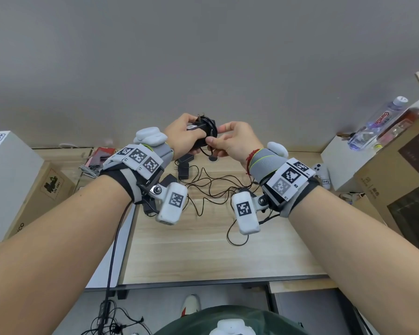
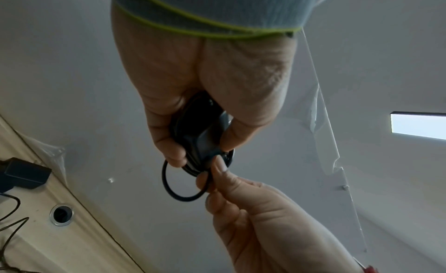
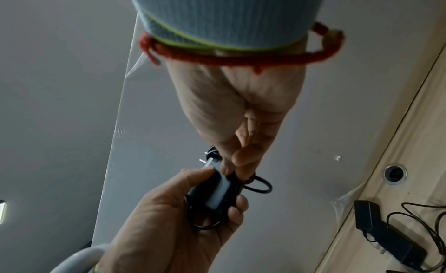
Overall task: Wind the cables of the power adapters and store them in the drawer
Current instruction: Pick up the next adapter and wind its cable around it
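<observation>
I hold a black power adapter up above the desk, its two prongs pointing up and its cable wound around it in several turns. My left hand grips the adapter body with thumb and fingers. My right hand pinches the last loose loop of the cable just below the adapter. Other black adapters lie on the wooden desk with their thin cables tangled. No drawer shows in any view.
A white box and a cardboard box stand at the left. At the right are cardboard boxes, a plastic bottle and a white game controller. A round cable hole sits at the desk's back edge by the grey wall.
</observation>
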Demonstrator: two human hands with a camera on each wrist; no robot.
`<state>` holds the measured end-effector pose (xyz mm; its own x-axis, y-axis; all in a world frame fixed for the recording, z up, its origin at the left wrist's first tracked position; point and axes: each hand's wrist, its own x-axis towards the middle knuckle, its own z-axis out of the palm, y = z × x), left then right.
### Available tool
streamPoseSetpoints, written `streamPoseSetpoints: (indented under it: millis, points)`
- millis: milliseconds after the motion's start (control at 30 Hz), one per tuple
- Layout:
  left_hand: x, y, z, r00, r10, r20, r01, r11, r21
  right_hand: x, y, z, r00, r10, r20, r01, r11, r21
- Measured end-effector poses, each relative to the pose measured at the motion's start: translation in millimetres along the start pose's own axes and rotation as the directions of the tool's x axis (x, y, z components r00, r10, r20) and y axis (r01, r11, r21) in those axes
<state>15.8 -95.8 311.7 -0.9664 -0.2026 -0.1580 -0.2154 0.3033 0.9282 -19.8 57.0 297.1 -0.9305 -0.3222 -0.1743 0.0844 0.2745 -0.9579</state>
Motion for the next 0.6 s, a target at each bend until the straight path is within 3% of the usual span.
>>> streamPoseSetpoints:
  millis: [300,467,600]
  points:
    - [-9,2,2,0.999,0.014,0.034,-0.014,1.000,0.014,-7,-3,-1,0.968,-0.170,-0.183,0.139,0.976,-0.168]
    - [-13,1,3,0.999,0.013,0.050,-0.013,1.000,0.002,-7,-5,1,0.924,-0.277,-0.264,0.207,0.942,-0.264]
    - [-17,5,4,0.999,0.005,0.044,-0.003,0.999,-0.044,-13,-5,1,0.906,-0.362,-0.221,0.292,0.911,-0.292]
